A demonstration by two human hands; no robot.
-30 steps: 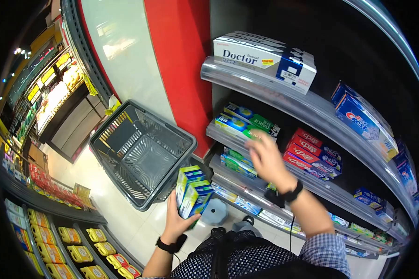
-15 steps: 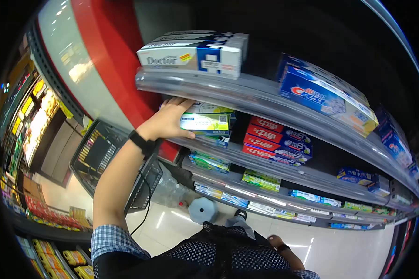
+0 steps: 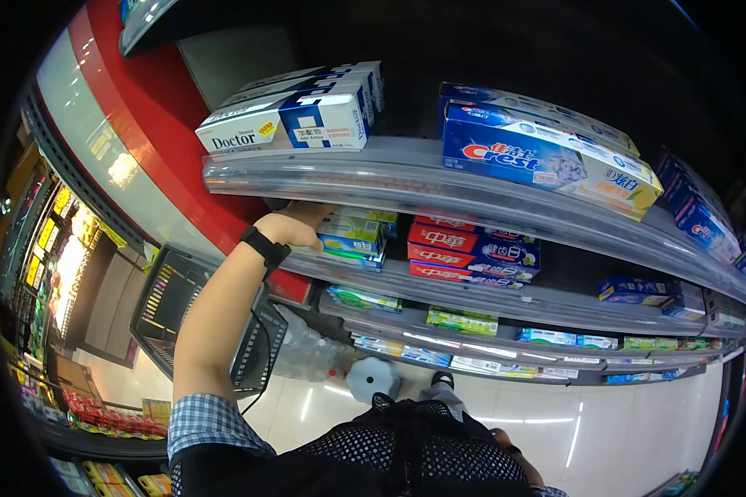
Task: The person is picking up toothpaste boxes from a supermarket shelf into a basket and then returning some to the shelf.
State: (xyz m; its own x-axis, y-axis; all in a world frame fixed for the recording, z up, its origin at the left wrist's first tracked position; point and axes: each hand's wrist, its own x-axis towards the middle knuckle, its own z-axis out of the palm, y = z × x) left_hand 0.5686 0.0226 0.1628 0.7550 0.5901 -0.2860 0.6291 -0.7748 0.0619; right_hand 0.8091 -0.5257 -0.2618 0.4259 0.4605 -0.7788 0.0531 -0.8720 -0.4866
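Observation:
My left hand [image 3: 300, 225], with a black band on its wrist, reaches under the top shelf's front edge to the left end of a green-and-blue stack of toothpaste boxes [image 3: 352, 234]. Its thumb lies by the stack's side; the other fingers are mostly hidden, so its grip is unclear. To the right of that stack lie red-and-blue boxes [image 3: 472, 253]. White Doctor boxes [image 3: 282, 124] and blue Crest boxes [image 3: 547, 153] stand on the shelf above. Low at the right, my right hand [image 3: 501, 436] hangs beside my body, small and partly hidden, its fingers unclear.
The clear front edge of the top shelf [image 3: 423, 184] curves over the left hand. Lower shelves hold more boxes [image 3: 462, 320]. A black basket [image 3: 178, 302], clear bottles [image 3: 302, 348] and a round grey-blue stool [image 3: 373, 380] are below, at the left and centre.
My left hand has gone deeper under the top shelf, hiding its fingers. The white-and-green box beside it no longer shows on the stack's front. The view has shifted.

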